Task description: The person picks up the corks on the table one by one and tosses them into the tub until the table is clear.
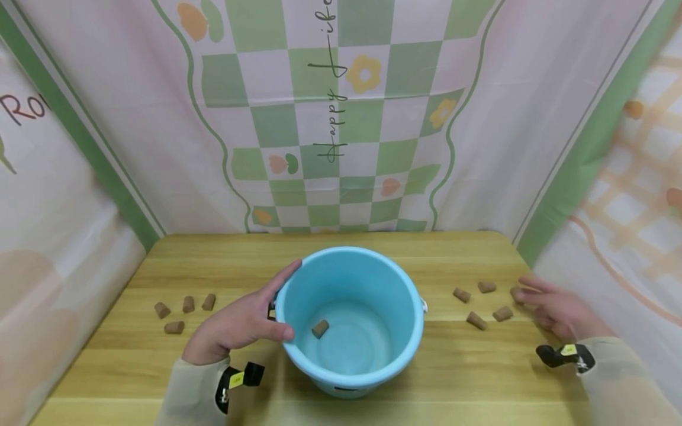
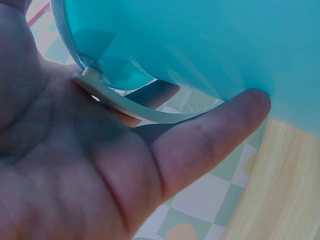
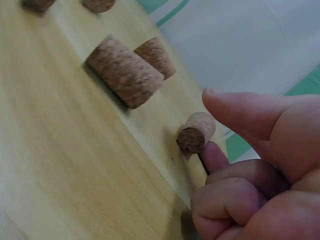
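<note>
The cork [image 3: 197, 131] nearest the right hand [image 1: 559, 307] lies on its side by the table's [image 1: 224, 257] right edge, outermost of five there. That hand is part spread: thumb raised clear, one fingertip low at the cork's side, the others bent; it grips nothing, and the gap seems sized to suit the cork. The bucket [image 1: 348, 296] stands upright between two groups of corks, apparently to be within reach of both; a single cork [image 1: 320, 329] lies on its floor. The left hand [image 1: 242, 322] holds its side, thumb on the rim, fingers spread wide along the outer wall, probably to steady it. Left of that, four corks [image 1: 189, 304] lie loose; patterned cloth [image 1: 309, 127] hangs behind.
</note>
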`<move>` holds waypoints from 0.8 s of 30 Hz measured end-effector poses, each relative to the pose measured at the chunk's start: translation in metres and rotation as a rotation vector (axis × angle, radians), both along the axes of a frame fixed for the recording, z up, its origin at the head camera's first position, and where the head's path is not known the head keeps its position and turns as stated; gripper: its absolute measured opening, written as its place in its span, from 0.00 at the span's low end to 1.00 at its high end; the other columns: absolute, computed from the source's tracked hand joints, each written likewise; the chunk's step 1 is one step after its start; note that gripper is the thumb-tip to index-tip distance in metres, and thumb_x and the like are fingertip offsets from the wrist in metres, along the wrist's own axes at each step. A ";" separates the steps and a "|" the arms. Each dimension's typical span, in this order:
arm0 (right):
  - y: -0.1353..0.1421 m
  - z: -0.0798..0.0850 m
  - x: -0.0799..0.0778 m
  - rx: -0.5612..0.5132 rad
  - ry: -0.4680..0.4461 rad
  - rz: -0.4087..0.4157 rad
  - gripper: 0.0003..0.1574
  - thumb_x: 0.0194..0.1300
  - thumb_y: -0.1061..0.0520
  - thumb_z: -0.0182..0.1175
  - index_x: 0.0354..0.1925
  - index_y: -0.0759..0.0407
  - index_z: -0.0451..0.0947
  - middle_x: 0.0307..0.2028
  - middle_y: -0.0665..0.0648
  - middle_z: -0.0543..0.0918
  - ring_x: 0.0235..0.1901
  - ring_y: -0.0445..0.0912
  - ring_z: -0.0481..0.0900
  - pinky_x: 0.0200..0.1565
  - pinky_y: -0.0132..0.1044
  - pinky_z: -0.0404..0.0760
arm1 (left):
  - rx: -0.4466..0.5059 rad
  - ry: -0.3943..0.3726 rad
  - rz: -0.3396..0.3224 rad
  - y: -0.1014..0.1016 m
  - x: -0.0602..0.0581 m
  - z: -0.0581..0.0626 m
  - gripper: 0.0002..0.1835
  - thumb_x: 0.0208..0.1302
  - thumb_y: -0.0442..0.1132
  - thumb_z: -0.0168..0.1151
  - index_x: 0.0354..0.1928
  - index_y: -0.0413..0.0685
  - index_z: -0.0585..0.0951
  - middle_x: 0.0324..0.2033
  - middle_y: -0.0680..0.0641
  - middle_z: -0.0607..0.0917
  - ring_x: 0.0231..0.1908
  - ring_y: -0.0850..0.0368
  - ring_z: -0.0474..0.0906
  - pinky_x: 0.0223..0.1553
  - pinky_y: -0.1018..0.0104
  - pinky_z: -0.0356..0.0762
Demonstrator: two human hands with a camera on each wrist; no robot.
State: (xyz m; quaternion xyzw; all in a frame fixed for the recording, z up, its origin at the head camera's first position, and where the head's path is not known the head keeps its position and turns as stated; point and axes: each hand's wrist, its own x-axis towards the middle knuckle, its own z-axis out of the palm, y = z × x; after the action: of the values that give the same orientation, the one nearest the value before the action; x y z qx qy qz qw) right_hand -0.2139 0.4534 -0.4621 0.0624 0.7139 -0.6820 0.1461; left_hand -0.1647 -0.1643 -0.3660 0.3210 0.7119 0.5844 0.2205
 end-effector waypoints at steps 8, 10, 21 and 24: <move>-0.006 -0.002 0.002 0.346 0.074 -0.005 0.49 0.62 0.54 0.62 0.70 0.65 0.46 0.54 0.47 0.75 0.15 0.38 0.65 0.19 0.33 0.71 | 0.008 0.004 0.000 0.000 0.000 0.001 0.55 0.52 0.50 0.71 0.72 0.71 0.41 0.67 0.43 0.57 0.59 0.39 0.64 0.51 0.46 0.69; -0.006 -0.003 0.002 0.417 0.085 -0.009 0.48 0.62 0.53 0.62 0.70 0.64 0.48 0.60 0.60 0.70 0.15 0.39 0.66 0.19 0.35 0.71 | 0.012 0.001 -0.003 0.001 0.000 0.001 0.55 0.52 0.50 0.71 0.72 0.71 0.41 0.67 0.43 0.57 0.59 0.39 0.64 0.51 0.46 0.69; -0.007 -0.001 0.000 0.601 0.114 -0.023 0.48 0.59 0.50 0.64 0.69 0.64 0.52 0.61 0.75 0.62 0.22 0.46 0.72 0.24 0.39 0.73 | 0.012 0.001 -0.010 0.001 0.001 0.002 0.55 0.52 0.51 0.71 0.72 0.71 0.40 0.67 0.43 0.57 0.59 0.40 0.64 0.51 0.47 0.69; -0.009 0.000 0.001 0.675 0.144 -0.007 0.49 0.58 0.48 0.65 0.68 0.65 0.54 0.59 0.75 0.65 0.43 0.62 0.73 0.42 0.51 0.71 | 0.006 0.004 -0.008 0.001 0.001 0.002 0.56 0.52 0.51 0.71 0.72 0.71 0.40 0.67 0.44 0.57 0.59 0.40 0.64 0.51 0.47 0.69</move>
State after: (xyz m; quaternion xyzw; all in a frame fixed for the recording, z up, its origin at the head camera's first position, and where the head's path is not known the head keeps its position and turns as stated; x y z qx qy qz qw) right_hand -0.2129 0.4440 -0.4616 0.0614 0.9076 -0.4104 0.0642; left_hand -0.1638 -0.1636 -0.3637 0.3257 0.7092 0.5850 0.2207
